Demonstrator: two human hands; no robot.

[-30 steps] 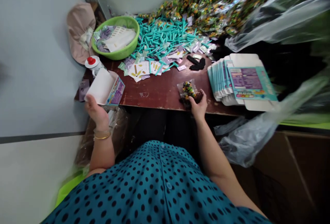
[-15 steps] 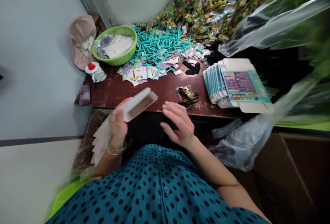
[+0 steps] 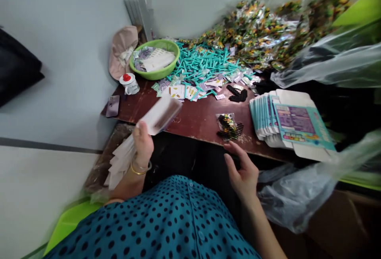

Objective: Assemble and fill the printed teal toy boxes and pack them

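My left hand [image 3: 143, 143] is closed around a white carton box [image 3: 162, 115], held tilted over the table's front edge. My right hand [image 3: 242, 171] hangs open below the table edge, fingers apart and holding nothing. Just above it on the brown table [image 3: 196, 120] lies a small clear packet of coloured and black pieces [image 3: 228, 126]. A fanned stack of flat teal and purple cartons [image 3: 285, 122] lies to the right of the packet.
A green bowl [image 3: 154, 58] of paper slips, a heap of teal sticks [image 3: 205, 62], printed cards [image 3: 175, 91], black pieces [image 3: 237, 93], a red-topped cup [image 3: 129, 83], a phone [image 3: 112, 105] and shiny packets [image 3: 262, 32] crowd the table. Clear plastic bags [image 3: 294, 195] hang at right.
My right hand let go of the packet on the table and dropped below the edge. My left hand brought the carton from the table's left end in front of me.
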